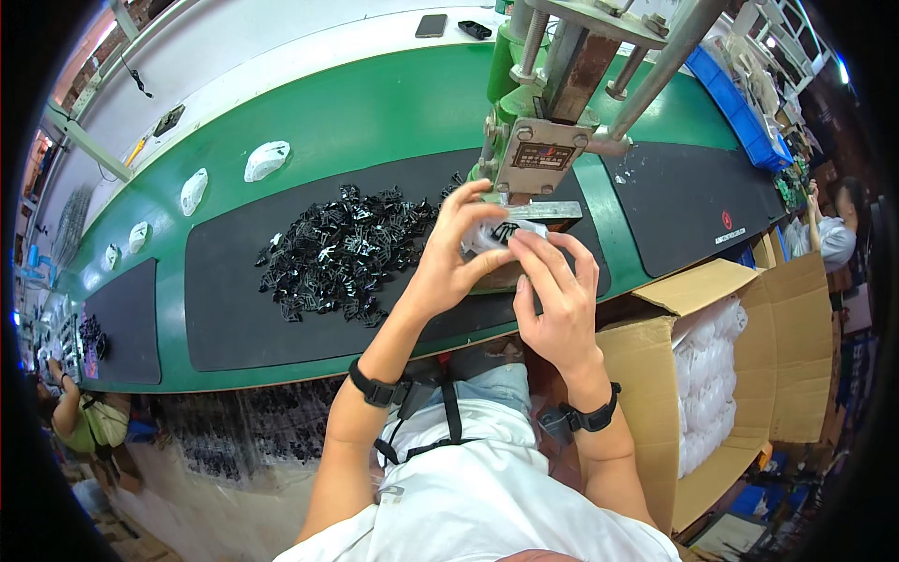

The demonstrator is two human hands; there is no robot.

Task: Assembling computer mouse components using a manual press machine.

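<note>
Under the ram of a green hand press (543,155), my two hands hold a whitish, translucent curved shell (479,240). A small black plastic piece (506,230) sits on the shell. My left hand (448,255) grips the shell from the left, thumb below and fingers curled over it. From the right, my right hand (562,304) is closed with its fingertips at the shell's edge and the black piece. Fingers partly hide both parts. Just behind the hands is a flat metal block (554,212). A heap of small black plastic pieces (346,248) lies left of my left hand.
Several white shells (268,161) stand along the green table (375,103). An open cardboard box (637,375) of wrapped white items is beside my right arm. Black mats (234,318) cover parts of the table. A blue bin (740,108) and a phone (431,25) lie farther back. Other people sit at both sides.
</note>
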